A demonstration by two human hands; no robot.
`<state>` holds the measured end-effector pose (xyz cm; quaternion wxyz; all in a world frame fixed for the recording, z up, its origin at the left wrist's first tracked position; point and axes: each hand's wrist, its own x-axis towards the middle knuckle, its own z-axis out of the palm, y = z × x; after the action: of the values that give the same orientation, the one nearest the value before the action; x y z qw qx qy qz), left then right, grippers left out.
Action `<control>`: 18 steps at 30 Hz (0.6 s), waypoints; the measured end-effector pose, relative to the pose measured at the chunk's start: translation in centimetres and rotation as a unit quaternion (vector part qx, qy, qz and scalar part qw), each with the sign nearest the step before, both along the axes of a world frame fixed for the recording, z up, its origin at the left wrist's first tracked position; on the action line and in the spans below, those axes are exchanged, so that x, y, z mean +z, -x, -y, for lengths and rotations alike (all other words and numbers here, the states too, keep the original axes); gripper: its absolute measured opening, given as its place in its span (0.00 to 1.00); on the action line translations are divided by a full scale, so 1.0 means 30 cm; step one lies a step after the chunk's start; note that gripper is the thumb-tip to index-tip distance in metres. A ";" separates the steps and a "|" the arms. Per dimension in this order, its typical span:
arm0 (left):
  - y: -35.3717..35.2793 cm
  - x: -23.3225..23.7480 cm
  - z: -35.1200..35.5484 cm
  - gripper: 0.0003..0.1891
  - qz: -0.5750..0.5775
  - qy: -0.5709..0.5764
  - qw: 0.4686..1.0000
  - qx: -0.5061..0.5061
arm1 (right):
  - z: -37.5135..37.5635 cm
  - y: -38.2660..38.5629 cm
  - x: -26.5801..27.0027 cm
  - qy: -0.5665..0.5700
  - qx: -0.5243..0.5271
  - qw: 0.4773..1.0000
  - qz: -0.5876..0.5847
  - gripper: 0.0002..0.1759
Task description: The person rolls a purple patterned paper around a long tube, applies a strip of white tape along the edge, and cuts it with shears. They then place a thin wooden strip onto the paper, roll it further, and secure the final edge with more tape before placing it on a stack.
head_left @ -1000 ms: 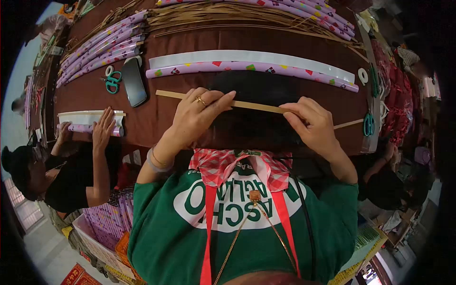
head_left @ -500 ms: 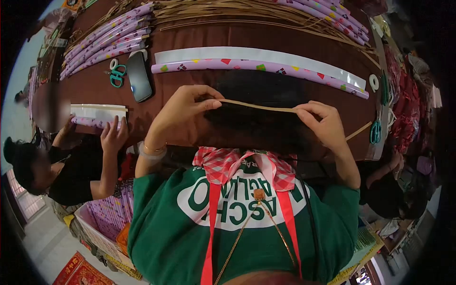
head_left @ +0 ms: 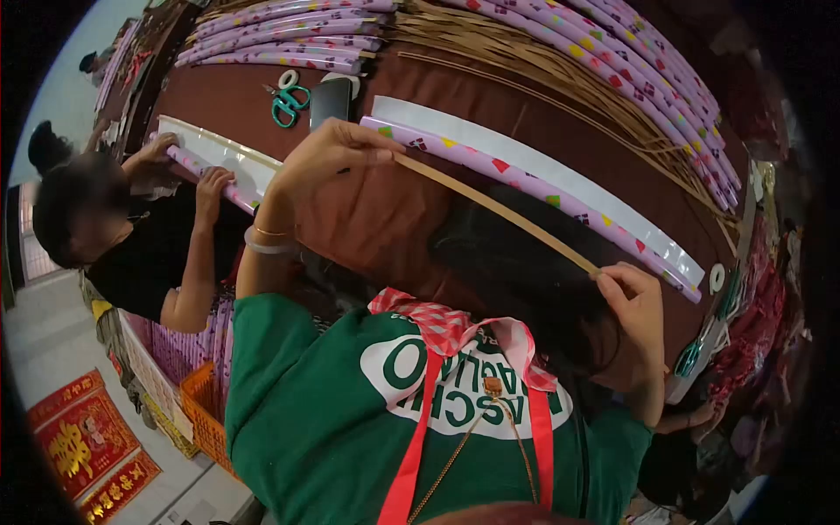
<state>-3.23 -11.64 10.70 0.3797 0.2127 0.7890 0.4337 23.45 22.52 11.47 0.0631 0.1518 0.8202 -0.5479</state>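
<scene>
Between my two hands a narrow tan strip [head_left: 499, 208] is stretched straight, slanting down to the right. My left hand [head_left: 341, 150] pinches its upper end between thumb and fingers. The lower end is pinched in my right hand [head_left: 633, 294]. Just beyond the strip lies a lilac patterned wrapping-paper roll [head_left: 499, 166] on the brown-covered table [head_left: 367, 214]. A white flap [head_left: 560, 162] runs along the roll's far edge. The strip is held above the table, apart from the roll.
More lilac rolls [head_left: 289, 35] and a heap of tan strips [head_left: 534, 66] lie at the back. Teal scissors [head_left: 289, 107] and a phone [head_left: 331, 98] are beyond my left hand. At left, a co-worker [head_left: 131, 245] handles another roll. A tape roll [head_left: 717, 278] sits at right.
My hands have moved farther apart, and the slightly bowed strip is now taut with more length showing. My right hand is lower and farther right. The view has turned and shifted.
</scene>
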 end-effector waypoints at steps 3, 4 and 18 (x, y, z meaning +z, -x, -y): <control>0.102 -0.001 0.025 0.13 0.011 -0.024 0.994 0.104 | -0.102 0.006 -0.014 0.079 -0.073 0.992 0.070 0.08; 0.145 -0.049 0.037 0.14 -0.088 0.007 0.988 0.125 | -0.142 0.012 -0.032 0.067 -0.069 0.995 0.027 0.08; 0.245 -0.294 -0.030 0.12 -0.301 0.162 0.928 0.151 | -0.350 0.061 -0.167 -0.044 -0.049 0.989 0.132 0.10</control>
<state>-10.58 -10.74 1.88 0.0842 0.1471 0.9484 0.2679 21.61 33.00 6.48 0.1365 0.2655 0.8198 -0.4887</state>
